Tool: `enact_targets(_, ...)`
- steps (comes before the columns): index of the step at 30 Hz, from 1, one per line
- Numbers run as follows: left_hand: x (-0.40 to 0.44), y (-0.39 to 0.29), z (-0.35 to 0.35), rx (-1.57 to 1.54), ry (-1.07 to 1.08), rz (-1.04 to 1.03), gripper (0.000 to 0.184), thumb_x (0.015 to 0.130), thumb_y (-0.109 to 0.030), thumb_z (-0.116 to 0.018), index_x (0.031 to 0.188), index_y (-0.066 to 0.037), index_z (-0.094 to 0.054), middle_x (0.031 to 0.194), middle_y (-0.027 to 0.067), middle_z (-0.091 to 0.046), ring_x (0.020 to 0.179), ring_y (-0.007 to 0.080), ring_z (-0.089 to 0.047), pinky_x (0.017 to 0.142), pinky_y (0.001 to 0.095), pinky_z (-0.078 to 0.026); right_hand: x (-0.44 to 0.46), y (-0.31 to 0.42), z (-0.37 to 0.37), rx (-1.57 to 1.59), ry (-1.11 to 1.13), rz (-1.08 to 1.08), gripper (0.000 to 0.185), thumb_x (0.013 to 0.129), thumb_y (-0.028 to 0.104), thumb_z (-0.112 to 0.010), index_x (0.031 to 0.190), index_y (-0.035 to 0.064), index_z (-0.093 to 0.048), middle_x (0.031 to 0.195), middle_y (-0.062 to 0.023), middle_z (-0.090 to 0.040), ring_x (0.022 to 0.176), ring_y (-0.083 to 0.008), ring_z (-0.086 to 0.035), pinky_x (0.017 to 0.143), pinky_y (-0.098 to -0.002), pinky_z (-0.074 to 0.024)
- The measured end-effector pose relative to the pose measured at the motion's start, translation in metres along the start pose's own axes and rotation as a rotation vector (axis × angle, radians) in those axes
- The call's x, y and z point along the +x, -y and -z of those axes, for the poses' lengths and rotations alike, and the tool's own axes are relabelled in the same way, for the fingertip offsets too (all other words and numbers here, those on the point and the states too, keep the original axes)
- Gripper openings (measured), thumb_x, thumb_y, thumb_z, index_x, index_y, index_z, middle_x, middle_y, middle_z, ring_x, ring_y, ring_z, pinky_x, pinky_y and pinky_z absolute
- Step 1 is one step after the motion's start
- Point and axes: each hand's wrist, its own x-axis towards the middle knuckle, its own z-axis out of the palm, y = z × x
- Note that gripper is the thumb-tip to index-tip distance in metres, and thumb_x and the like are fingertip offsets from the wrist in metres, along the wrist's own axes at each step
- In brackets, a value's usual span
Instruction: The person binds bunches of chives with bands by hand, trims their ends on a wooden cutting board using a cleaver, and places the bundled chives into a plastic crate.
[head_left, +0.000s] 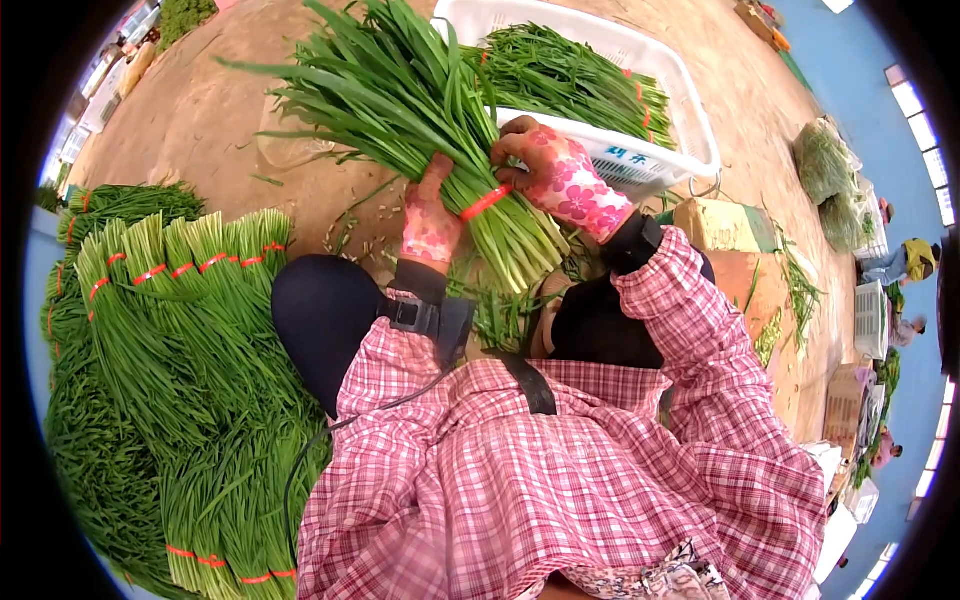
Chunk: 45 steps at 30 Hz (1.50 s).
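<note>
A large bundle of garlic chives (400,100) is held up in front of my knees, its green leaves pointing to the upper left and its pale cut ends to the lower right. A red band (486,203) wraps around it near the cut ends. My left hand (432,215), in a pink fingerless glove, grips the bundle from its left side. On the other side, my right hand (562,178), in a matching flowered glove, has its fingers curled closed against the stems just above the band. Its fingertips are partly hidden.
Behind my right hand stands a white plastic crate (700,120) with banded bundles (570,80) inside. Many more banded chives (200,380) are piled at my left. Trimmed scraps litter the floor near a block (715,225). Bagged greens (825,165) and other people (905,262) appear far right.
</note>
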Motion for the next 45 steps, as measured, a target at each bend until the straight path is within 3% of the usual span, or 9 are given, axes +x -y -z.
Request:
enact_targets(8,0.012,-0.016,0.021,-0.115,-0.011,-0.011,0.036,0.090,-0.016,-0.069,0.122,-0.001,-0.062,0.117,0.0083,-0.065,0.105,0.0214,-0.062,0.092,0.0338,-0.052,-0.055,-0.017,0.042,-0.358,0.629,-0.171,0.013,0.075,0.013,-0.065,0.087,0.0087,-0.069,0.082,-0.0138,-0.065,0.079,-0.0351,-0.064,0.070,-0.0463,-0.0509)
enact_targets(13,-0.001,-0.014,-0.002,0.098,-0.079,-0.101,0.035,0.090,-0.015,-0.068,0.123,-0.004,-0.062,0.117,0.0055,-0.065,0.108,0.0181,-0.061,0.088,0.0328,-0.052,-0.006,0.027,0.016,0.073,-0.076,-0.141,0.030,0.083,0.028,-0.072,0.107,0.0103,-0.069,0.095,-0.0140,-0.064,0.090,-0.0359,-0.064,0.077,-0.0453,-0.0509)
enact_targets(19,0.000,-0.003,-0.002,0.030,-0.032,-0.071,0.036,0.092,-0.015,-0.064,0.126,-0.003,-0.060,0.115,0.0057,-0.065,0.099,0.0165,-0.063,0.085,0.0323,-0.053,0.048,0.051,-0.018,0.191,-0.301,-0.170,0.028,0.081,0.021,-0.072,0.107,0.0120,-0.068,0.097,-0.0119,-0.065,0.090,-0.0333,-0.065,0.078,-0.0410,-0.0520)
enact_targets(22,-0.003,-0.005,-0.001,0.066,0.021,-0.082,0.034,0.092,-0.014,-0.064,0.124,-0.003,-0.061,0.113,0.0064,-0.066,0.099,0.0182,-0.064,0.084,0.0345,-0.054,0.032,0.041,-0.018,0.607,-0.403,-0.139,0.023,0.088,0.008,-0.069,0.109,0.0034,-0.062,0.097,-0.0034,-0.066,0.084,-0.0121,-0.060,0.077,-0.0264,-0.0483)
enact_targets(30,0.004,-0.006,0.008,0.066,-0.071,-0.101,0.035,0.082,-0.007,-0.071,0.117,-0.005,-0.065,0.111,0.0067,-0.068,0.097,0.0203,-0.067,0.085,0.0401,-0.057,-0.055,0.058,0.027,0.747,0.506,-0.309,0.005,0.089,-0.004,-0.058,0.088,0.0012,-0.059,0.085,-0.0052,-0.064,0.081,-0.0125,-0.061,0.071,-0.0269,-0.0498)
enact_targets(33,0.025,0.018,0.032,0.144,-0.073,-0.212,0.037,0.079,-0.002,-0.074,0.116,-0.002,-0.065,0.111,0.0079,-0.068,0.097,0.0200,-0.066,0.085,0.0362,-0.055,-0.059,0.055,0.048,0.481,0.810,0.021,0.010,0.084,0.007,-0.069,0.092,0.0010,-0.067,0.089,-0.0125,-0.070,0.083,-0.0264,-0.069,0.071,-0.0395,-0.0533)
enact_targets(34,0.028,0.025,0.038,0.256,-0.089,-0.229,0.038,0.079,-0.001,-0.075,0.115,-0.001,-0.065,0.111,0.0079,-0.068,0.097,0.0204,-0.066,0.085,0.0356,-0.054,-0.060,0.033,0.040,0.475,0.533,0.306,0.020,0.082,0.013,-0.074,0.098,0.0029,-0.070,0.096,-0.0147,-0.071,0.089,-0.0326,-0.069,0.075,-0.0423,-0.0547)
enact_targets(37,0.031,0.051,0.041,0.272,-0.097,-0.256,0.045,0.078,-0.001,-0.077,0.120,0.000,-0.061,0.112,0.0096,-0.068,0.099,0.0219,-0.065,0.086,0.0339,-0.054,0.011,0.054,0.057,0.334,-0.115,0.199,0.022,0.082,0.004,-0.071,0.104,0.0026,-0.068,0.110,-0.0167,-0.068,0.098,-0.0345,-0.066,0.083,-0.0420,-0.0538)
enact_targets(45,-0.003,0.028,0.010,0.292,0.141,-0.126,0.045,0.076,0.001,-0.080,0.116,0.003,-0.061,0.110,0.0114,-0.069,0.098,0.0226,-0.068,0.087,0.0317,-0.055,0.164,0.069,0.050,-0.635,-0.058,0.395,0.062,0.074,-0.011,-0.054,0.126,0.0214,-0.063,0.128,-0.0129,-0.059,0.092,-0.0313,-0.064,0.078,-0.0425,-0.0555)
